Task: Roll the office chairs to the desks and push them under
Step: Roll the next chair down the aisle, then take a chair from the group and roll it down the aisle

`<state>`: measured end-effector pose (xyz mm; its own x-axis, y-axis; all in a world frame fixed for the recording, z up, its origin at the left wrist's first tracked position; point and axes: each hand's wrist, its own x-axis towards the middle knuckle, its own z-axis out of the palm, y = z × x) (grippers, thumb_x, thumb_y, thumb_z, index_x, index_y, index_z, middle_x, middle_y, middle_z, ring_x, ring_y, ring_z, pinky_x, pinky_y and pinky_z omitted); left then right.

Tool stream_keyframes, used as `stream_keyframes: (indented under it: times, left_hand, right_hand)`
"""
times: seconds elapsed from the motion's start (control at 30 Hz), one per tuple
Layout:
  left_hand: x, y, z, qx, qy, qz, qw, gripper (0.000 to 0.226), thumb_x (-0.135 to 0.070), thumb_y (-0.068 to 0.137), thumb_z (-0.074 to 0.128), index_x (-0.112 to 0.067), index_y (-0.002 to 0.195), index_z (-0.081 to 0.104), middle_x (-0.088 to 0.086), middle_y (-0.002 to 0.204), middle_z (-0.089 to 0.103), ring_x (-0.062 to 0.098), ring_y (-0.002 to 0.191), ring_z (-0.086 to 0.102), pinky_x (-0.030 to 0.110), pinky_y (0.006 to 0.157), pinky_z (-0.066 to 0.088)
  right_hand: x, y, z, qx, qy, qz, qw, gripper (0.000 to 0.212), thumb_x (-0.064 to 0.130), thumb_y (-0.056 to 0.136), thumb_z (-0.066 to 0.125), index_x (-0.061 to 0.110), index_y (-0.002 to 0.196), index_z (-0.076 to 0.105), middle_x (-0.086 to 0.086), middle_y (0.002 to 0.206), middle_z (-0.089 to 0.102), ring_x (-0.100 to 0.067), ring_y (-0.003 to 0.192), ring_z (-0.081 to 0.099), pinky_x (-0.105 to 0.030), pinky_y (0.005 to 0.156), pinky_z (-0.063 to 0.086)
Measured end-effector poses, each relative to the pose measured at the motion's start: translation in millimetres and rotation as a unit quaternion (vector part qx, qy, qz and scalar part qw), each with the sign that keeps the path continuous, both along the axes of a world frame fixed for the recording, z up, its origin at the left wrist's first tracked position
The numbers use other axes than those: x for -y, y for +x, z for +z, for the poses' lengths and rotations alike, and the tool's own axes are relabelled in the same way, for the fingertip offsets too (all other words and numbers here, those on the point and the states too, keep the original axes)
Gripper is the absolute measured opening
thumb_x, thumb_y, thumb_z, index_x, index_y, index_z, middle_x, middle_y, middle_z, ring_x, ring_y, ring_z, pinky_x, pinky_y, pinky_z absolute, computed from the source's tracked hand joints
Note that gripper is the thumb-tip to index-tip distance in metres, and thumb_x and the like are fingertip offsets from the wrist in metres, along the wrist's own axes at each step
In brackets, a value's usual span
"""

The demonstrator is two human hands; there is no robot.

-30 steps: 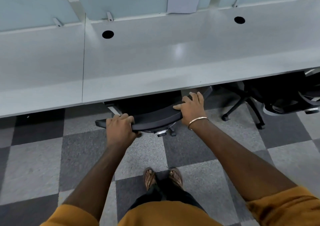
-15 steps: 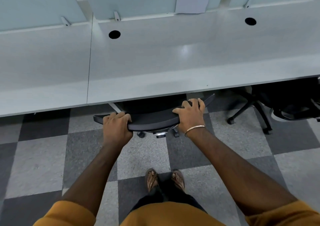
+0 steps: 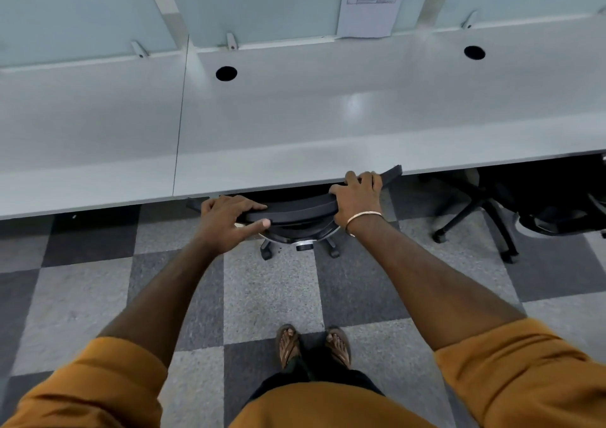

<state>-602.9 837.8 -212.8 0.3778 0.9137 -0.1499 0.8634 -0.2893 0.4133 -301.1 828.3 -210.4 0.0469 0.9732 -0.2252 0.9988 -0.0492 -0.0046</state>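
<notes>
Head view: chair backrest [image 3: 296,209] runs along desk [image 3: 328,165].

- A desk [image 3: 328,116] runs across the view, with a partition [image 3: 262,1] along its far edge.
- An office chair [image 3: 295,211] sits mostly under the desk's near edge.
- The left hand [image 3: 226,221] and right hand [image 3: 357,198] rest on the chair's backrest top.
- A second chair [image 3: 524,204] sits under the desk, to the right.

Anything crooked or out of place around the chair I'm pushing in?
The chair backrest sits at an angle to the desk edge: its right end is level with the edge, its left end stands out. Both hands, left hand and right hand, hold it. Nothing spilled or damaged.
</notes>
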Motion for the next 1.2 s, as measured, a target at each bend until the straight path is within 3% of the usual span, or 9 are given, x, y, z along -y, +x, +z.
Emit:
stream_keyframes:
  times: [0.07,0.13,0.27,0.4,0.5,0.67,0.9,1.07,1.2]
  left_hand:
    - [14,12,-3,-0.014,0.031,0.011,0.999,0.062,-0.08,0.091,0.034,-0.044,0.133,0.062,-0.019,0.133,0.06,0.012,0.127,0.046,0.034,0.105,0.016]
    - [32,28,-8,-0.025,0.058,-0.005,0.998,0.068,-0.079,0.093,0.03,-0.039,0.144,0.053,-0.012,0.14,0.055,0.017,0.134,0.043,0.04,0.114,0.016]
    - [64,53,-14,-0.066,0.067,-0.064,0.993,0.096,-0.085,0.088,0.033,-0.033,0.166,0.014,-0.003,0.166,0.024,0.027,0.157,0.014,0.058,0.126,-0.001]
    - [82,66,-15,-0.084,0.066,-0.061,0.992,0.108,-0.078,0.091,0.05,-0.03,0.165,-0.012,0.0,0.174,-0.015,0.029,0.159,-0.019,0.061,0.125,-0.007]
    - [92,75,-11,-0.091,0.065,-0.048,0.993,0.113,-0.07,0.092,0.059,-0.027,0.164,-0.016,0.001,0.171,-0.028,0.029,0.156,-0.027,0.062,0.126,-0.005]
    - [104,84,-5,-0.083,0.05,-0.049,0.994,0.111,-0.062,0.095,0.062,-0.025,0.164,-0.016,-0.007,0.169,-0.031,0.028,0.155,-0.031,0.06,0.127,-0.003]
    - [139,97,-12,-0.015,0.025,-0.025,0.999,0.099,-0.039,0.099,0.062,-0.028,0.166,-0.01,-0.013,0.171,-0.022,0.016,0.159,-0.019,0.052,0.129,0.001]
    - [170,95,-22,-0.011,-0.02,-0.002,1.0,0.095,-0.042,0.101,0.059,-0.032,0.165,-0.01,-0.011,0.172,-0.016,0.013,0.159,-0.014,0.044,0.128,-0.001]
    - [192,83,-27,-0.022,-0.07,0.018,0.997,0.091,-0.048,0.102,0.056,-0.031,0.165,-0.007,-0.008,0.17,-0.012,0.016,0.159,-0.011,0.047,0.129,0.004]
  right_hand:
    - [2,2,-1,-0.022,0.008,0.004,1.0,0.063,0.028,0.074,0.074,0.034,0.136,0.062,-0.011,0.148,0.041,-0.044,0.139,0.031,-0.055,0.125,0.006]
    - [11,5,-3,-0.07,0.035,-0.004,0.997,0.082,0.019,0.072,0.073,0.029,0.15,0.048,-0.015,0.159,0.029,-0.044,0.152,0.014,-0.055,0.126,-0.001]
    - [40,7,-11,-0.141,0.106,-0.028,0.984,0.104,0.011,0.07,0.071,0.021,0.162,0.024,-0.021,0.169,0.011,-0.039,0.158,-0.012,-0.052,0.126,-0.008]
    - [74,5,-25,-0.158,0.131,-0.005,0.979,0.112,0.013,0.074,0.072,0.018,0.166,0.008,-0.015,0.172,-0.012,-0.036,0.156,-0.021,-0.057,0.128,0.01]
    - [95,4,-26,-0.19,0.12,0.018,0.974,0.116,0.017,0.079,0.071,0.022,0.166,-0.005,-0.01,0.17,-0.024,-0.033,0.156,-0.025,-0.057,0.127,0.014]
    - [120,11,-29,-0.265,0.104,0.01,0.959,0.106,0.017,0.086,0.065,0.027,0.166,-0.004,0.003,0.17,-0.025,-0.025,0.158,-0.018,-0.052,0.126,0.01]
    - [160,39,-62,-0.291,-0.007,-0.025,0.956,0.1,0.02,0.09,0.068,0.023,0.166,0.003,-0.002,0.173,-0.014,-0.024,0.16,-0.008,-0.051,0.127,0.021]
    - [169,48,-65,-0.267,-0.058,-0.002,0.962,0.087,0.027,0.094,0.067,0.016,0.164,0.017,-0.009,0.173,0.005,-0.028,0.16,0.002,-0.045,0.127,0.018]
    - [170,37,-62,-0.231,-0.085,0.024,0.969,0.084,0.03,0.095,0.065,0.013,0.164,0.019,-0.01,0.172,0.012,-0.03,0.16,0.003,-0.046,0.128,0.014]
